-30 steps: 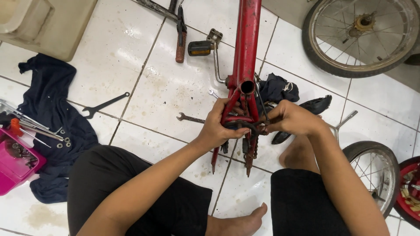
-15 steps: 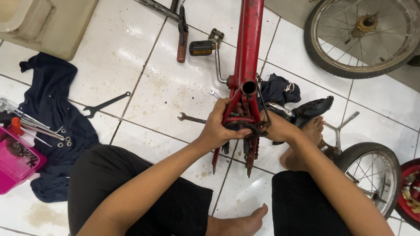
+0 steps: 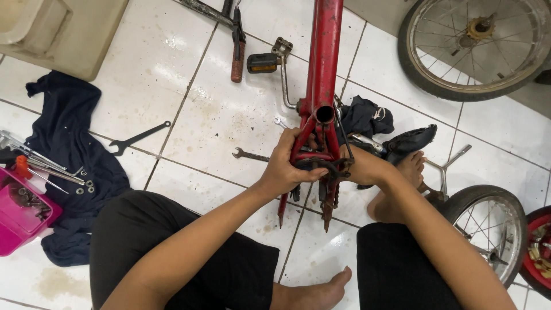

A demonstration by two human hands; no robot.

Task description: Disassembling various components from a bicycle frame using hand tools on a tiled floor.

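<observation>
While gripped by both hands (image 3: 321,166): red frame (image 3: 324,51), lengthwise away.

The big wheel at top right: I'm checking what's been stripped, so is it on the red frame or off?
Off. The wheel lies flat on the tiles, apart from the red frame.

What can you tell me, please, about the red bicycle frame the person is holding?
The red bicycle frame is painted metal, scuffed and rusty in places. It lies along the white tiled floor, its main tube running away from the person, with an open round tube end facing the camera. Thin rusty stays point toward the person. A crank with a pedal sticks out beside it. The left hand and right hand grip its near end.
</observation>
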